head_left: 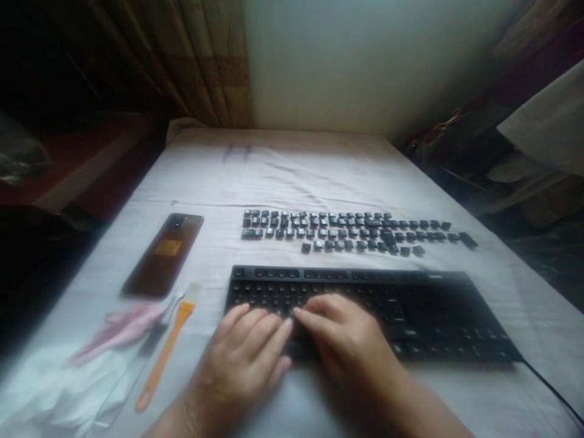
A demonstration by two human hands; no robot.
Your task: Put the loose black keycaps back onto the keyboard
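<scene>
A black keyboard lies before me, with many keycaps off its main part and others in place at the lower right. My left hand rests on its left side, fingers stretched out, the index fingertip close to the right hand's fingers. Over the middle of the keys, my right hand is closed in a pinch. What sits between those fingertips is too small and blurred to tell. Beyond the keyboard, loose black keycaps lie in several rows on the cloth.
On the left are a phone lying back up, an orange-handled brush, a pink cloth and white crumpled material. A pale sheet covers the surface. The keyboard's cable runs off at the lower right.
</scene>
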